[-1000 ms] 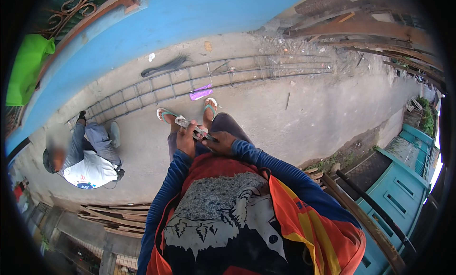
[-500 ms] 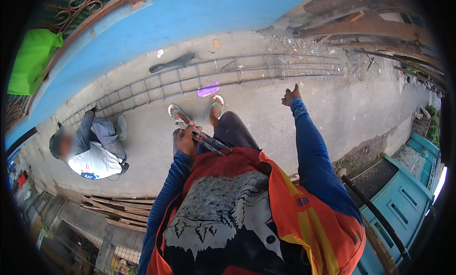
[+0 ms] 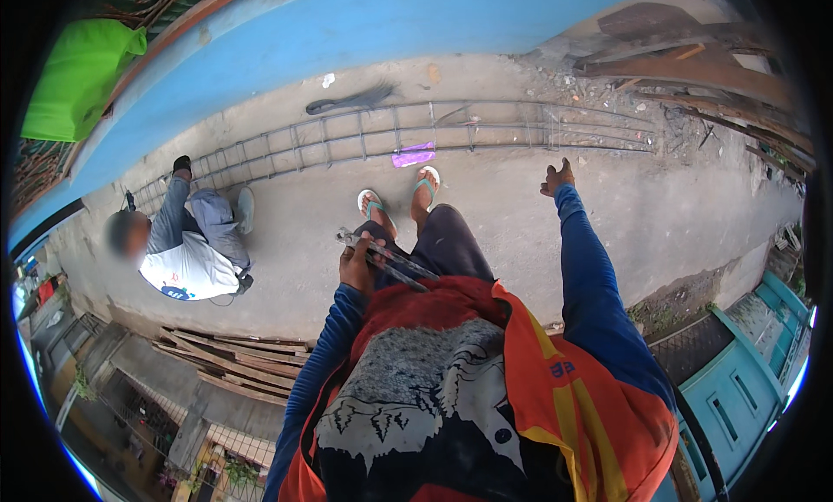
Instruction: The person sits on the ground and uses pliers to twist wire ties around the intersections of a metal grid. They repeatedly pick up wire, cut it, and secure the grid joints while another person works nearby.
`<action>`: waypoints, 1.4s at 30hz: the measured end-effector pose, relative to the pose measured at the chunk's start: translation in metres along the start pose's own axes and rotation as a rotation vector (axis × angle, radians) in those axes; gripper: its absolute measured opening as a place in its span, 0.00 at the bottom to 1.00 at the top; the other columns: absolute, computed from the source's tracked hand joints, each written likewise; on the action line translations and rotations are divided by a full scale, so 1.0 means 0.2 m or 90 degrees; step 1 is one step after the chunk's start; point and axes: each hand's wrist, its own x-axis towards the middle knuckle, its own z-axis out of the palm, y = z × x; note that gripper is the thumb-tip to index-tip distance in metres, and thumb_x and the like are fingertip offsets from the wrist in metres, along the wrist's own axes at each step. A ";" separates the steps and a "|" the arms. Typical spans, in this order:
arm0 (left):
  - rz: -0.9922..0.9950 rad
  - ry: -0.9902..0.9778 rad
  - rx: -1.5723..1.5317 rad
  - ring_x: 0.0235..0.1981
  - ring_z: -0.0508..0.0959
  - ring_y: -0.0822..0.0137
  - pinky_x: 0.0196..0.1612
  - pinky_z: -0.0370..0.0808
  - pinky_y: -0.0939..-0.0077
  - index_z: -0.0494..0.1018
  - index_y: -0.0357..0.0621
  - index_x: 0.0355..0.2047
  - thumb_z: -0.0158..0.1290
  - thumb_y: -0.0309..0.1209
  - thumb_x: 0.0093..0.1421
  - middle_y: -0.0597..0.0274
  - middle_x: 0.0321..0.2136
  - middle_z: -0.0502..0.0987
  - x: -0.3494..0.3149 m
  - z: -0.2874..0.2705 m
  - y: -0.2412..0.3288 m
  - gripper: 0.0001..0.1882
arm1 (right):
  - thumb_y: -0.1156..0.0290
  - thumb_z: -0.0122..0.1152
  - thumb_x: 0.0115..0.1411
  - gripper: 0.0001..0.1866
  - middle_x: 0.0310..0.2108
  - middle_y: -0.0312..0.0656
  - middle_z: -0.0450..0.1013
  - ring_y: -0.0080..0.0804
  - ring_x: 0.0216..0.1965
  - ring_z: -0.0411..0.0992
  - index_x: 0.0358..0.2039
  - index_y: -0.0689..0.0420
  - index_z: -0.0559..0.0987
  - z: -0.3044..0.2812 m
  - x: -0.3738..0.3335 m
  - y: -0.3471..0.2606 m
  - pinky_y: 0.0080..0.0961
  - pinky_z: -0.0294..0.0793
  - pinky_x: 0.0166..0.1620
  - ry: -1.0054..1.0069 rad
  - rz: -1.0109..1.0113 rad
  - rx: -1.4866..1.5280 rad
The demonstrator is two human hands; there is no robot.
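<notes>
Long-handled metal pincers (image 3: pixel 403 268) lie in my left hand (image 3: pixel 357 263), closed around them in front of my thigh. Their grey head sticks out past my fingers, and the handles run back toward my red shirt. My right hand (image 3: pixel 558 178) is stretched forward over the ground with its fingers apart and nothing in it; one finger points ahead. Beyond my feet a long steel rebar cage (image 3: pixel 324 140) lies along the pavement, apart from both hands. A purple packet (image 3: pixel 413 155) rests at its near side, close to my sandals.
A co-worker (image 3: pixel 191 263) crouches at the left, one hand by the cage. A bundle of dark wire (image 3: pixel 351 100) lies beyond the cage, before the blue wall (image 3: pixel 390 25). Wooden planks (image 3: pixel 230 359) are stacked behind at left; timber (image 3: pixel 694 64) leans at far right.
The view has shifted, so the cage, the co-worker and my feet appear farther right. My left hand still holds the pincers, and my right arm stays stretched out.
</notes>
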 end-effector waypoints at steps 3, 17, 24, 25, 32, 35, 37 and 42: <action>-0.010 0.019 -0.034 0.19 0.73 0.70 0.22 0.71 0.74 0.70 0.39 0.36 0.52 0.39 0.65 0.56 0.27 0.78 0.01 -0.05 -0.01 0.14 | 0.63 0.52 0.64 0.30 0.33 0.50 0.77 0.39 0.25 0.78 0.64 0.49 0.57 0.25 -0.23 0.07 0.37 0.80 0.32 -0.003 -0.102 -0.174; -0.071 -0.089 -0.046 0.25 0.72 0.72 0.29 0.71 0.76 0.69 0.40 0.42 0.45 0.44 0.69 0.60 0.29 0.76 0.33 -0.08 0.04 0.18 | 0.51 0.50 0.66 0.23 0.30 0.40 0.78 0.32 0.32 0.76 0.39 0.61 0.78 1.14 -1.61 0.05 0.28 0.74 0.41 -0.696 -0.269 -0.333; 0.182 -0.166 0.509 0.34 0.77 0.65 0.43 0.74 0.72 0.74 0.40 0.42 0.51 0.44 0.65 0.56 0.37 0.79 0.38 -0.10 -0.17 0.18 | 0.53 0.50 0.66 0.21 0.26 0.42 0.78 0.32 0.28 0.77 0.35 0.61 0.75 0.97 -1.35 0.01 0.31 0.75 0.36 -0.573 -0.243 -0.412; 0.195 -0.174 0.592 0.36 0.78 0.63 0.45 0.74 0.70 0.74 0.41 0.43 0.52 0.44 0.64 0.55 0.38 0.80 0.36 -0.10 -0.23 0.18 | 0.55 0.50 0.66 0.19 0.25 0.40 0.77 0.29 0.26 0.76 0.35 0.61 0.74 0.94 -1.26 0.02 0.30 0.76 0.33 -0.517 -0.249 -0.454; 0.342 -0.285 1.077 0.41 0.78 0.49 0.48 0.72 0.56 0.78 0.48 0.37 0.53 0.49 0.60 0.51 0.39 0.80 0.19 0.26 -0.68 0.18 | 0.66 0.49 0.67 0.17 0.23 0.41 0.75 0.29 0.19 0.74 0.52 0.63 0.67 0.48 -0.56 0.04 0.28 0.77 0.22 -0.325 -0.065 -0.480; 0.106 -0.220 0.948 0.39 0.78 0.47 0.45 0.73 0.54 0.77 0.46 0.32 0.51 0.48 0.61 0.48 0.34 0.79 0.09 0.57 -0.79 0.18 | 0.66 0.50 0.65 0.15 0.24 0.46 0.75 0.31 0.18 0.74 0.46 0.65 0.69 0.16 -0.26 0.01 0.30 0.76 0.20 -0.269 -0.111 -0.401; 0.074 -0.177 0.818 0.37 0.78 0.46 0.42 0.73 0.54 0.75 0.44 0.29 0.49 0.47 0.63 0.46 0.30 0.78 0.01 0.78 -0.82 0.19 | 0.64 0.51 0.65 0.15 0.24 0.46 0.76 0.32 0.20 0.75 0.43 0.65 0.70 -0.03 -0.07 0.00 0.29 0.78 0.22 -0.263 -0.046 -0.393; -0.037 -0.330 0.560 0.35 0.79 0.50 0.40 0.72 0.57 0.72 0.40 0.35 0.53 0.44 0.62 0.52 0.28 0.76 -0.14 1.13 -0.86 0.17 | 0.64 0.53 0.64 0.13 0.20 0.46 0.74 0.34 0.17 0.74 0.39 0.61 0.67 -0.38 0.26 -0.01 0.32 0.75 0.19 -0.238 -0.067 -0.399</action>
